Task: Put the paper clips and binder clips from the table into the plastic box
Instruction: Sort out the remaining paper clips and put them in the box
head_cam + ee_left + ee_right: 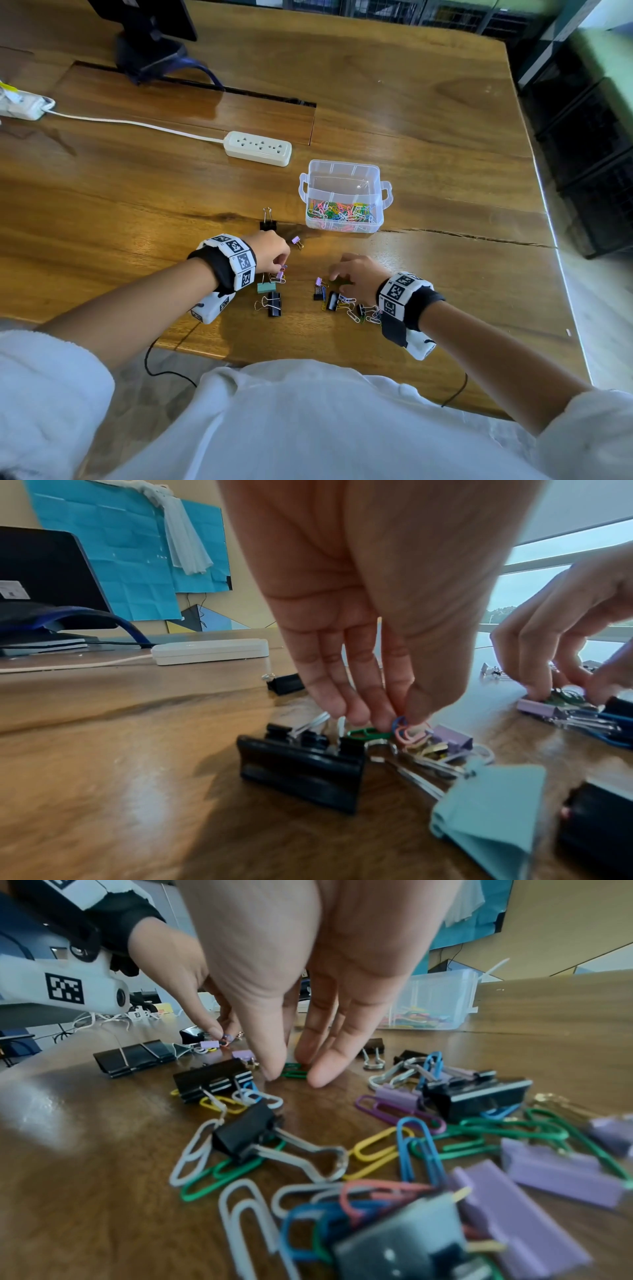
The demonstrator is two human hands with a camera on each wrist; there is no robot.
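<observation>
The paper clips [373, 1153] are thin coated wire, light and springy, and they lie flat on the glossy wooden surface [428, 113], so I judge they are best pinched at a raised loop or slid together and lifted in a bunch; several are hooked through one another and through binder-clip handles, so one pull may drag neighbours along. The binder clips [246, 1134] are stiff folded metal, heavier, and easiest taken across the body or by the wire handles. Both kinds lie in two loose heaps near the front edge, one under each hand, with a lone black binder clip [268, 221] and a small purple one [296, 241] lying nearer the plastic box [344, 197]. The left hand [369, 615] has its fingertips [383, 718] curled down and pinching a small cluster of blue and pink paper clips, just beside a purple binder clip [452, 739] and behind a large black one [301, 769]. The right hand [308, 988] reaches down with thumb and fingers closing around a green paper clip [293, 1072]; it looks to be touching the clip, but I cannot tell whether the pinch has closed. The box stands open, well beyond the heaps, its near compartment already holding many coloured paper clips. A white power strip [257, 148] with its cord and a dark monitor stand [147, 51] sit farther back, off the path to the box.
</observation>
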